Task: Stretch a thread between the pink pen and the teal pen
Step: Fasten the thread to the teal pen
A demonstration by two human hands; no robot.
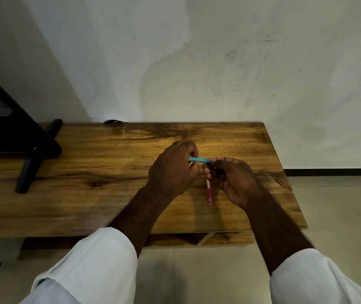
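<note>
Left hand [173, 170] closed around teal pen [199, 159], held level above tabletop [87, 172]. Right hand [230, 178] pinched something dark, pink pen [209, 190] hanging below.

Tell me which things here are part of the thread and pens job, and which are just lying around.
Part of the job:
teal pen, in the left hand
pink pen, in the right hand
small dark object in the right hand's fingers, possibly the thread

Just lying about:
black stand on the wooden table
</note>
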